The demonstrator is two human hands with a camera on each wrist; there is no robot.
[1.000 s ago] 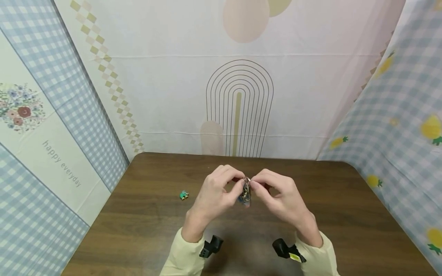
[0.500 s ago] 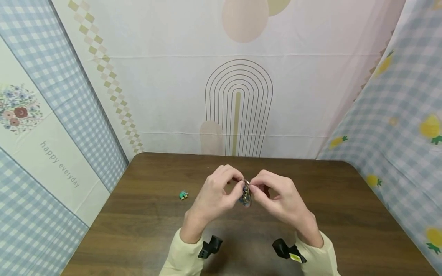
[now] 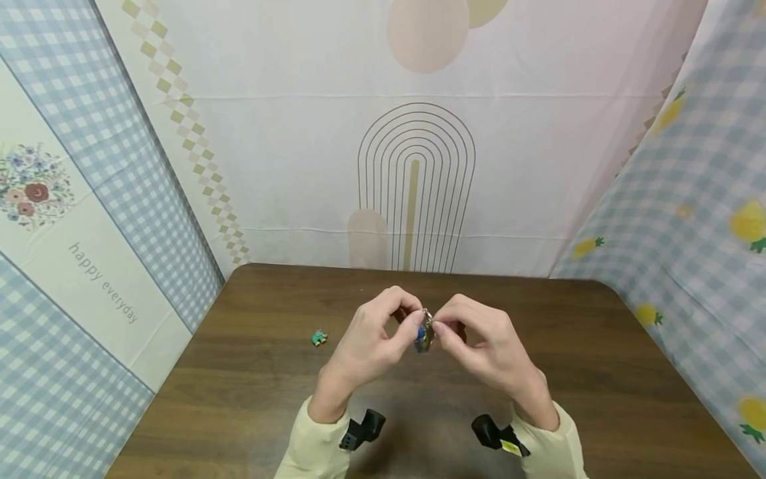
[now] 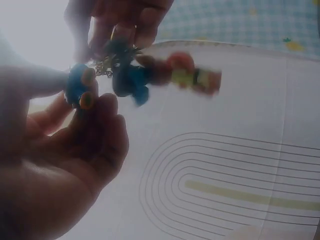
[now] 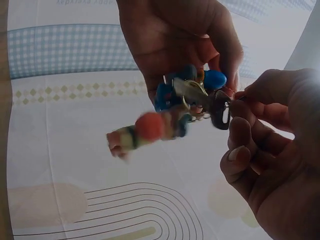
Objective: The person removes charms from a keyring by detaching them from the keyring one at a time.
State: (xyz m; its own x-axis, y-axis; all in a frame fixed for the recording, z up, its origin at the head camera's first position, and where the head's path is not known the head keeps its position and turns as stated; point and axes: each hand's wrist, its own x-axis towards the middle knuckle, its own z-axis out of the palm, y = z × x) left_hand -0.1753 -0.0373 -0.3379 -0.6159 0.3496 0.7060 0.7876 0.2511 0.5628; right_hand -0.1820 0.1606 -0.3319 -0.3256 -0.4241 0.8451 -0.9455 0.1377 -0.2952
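A bunch of small charms on a keyring [image 3: 425, 336] hangs between the two hands above the table. My left hand [image 3: 371, 336] pinches a blue charm with orange round parts [image 4: 77, 86] between thumb and fingers. With thumb and forefinger, my right hand [image 3: 481, 339] pinches the ring side of the bunch, close to a dark-headed key [image 5: 220, 111]. A blurred figure charm with a red ball [image 5: 150, 126] dangles from the bunch. In the left wrist view, a blue charm [image 4: 131, 80] hangs beside gold chain links [image 4: 104, 66]. Fingers partly hide the ring.
On the brown wooden table [image 3: 269, 399], a small green and gold charm [image 3: 319, 338] lies left of the left hand. A white patterned cloth [image 3: 299, 166] hangs behind the table's back edge. Checked cloths hang at the left and right sides.
The bunch has turned between the hands, and a blue part now shows at its left. Its lower end sits slightly higher. Both hands stay nearly in place; the green charm has not moved.
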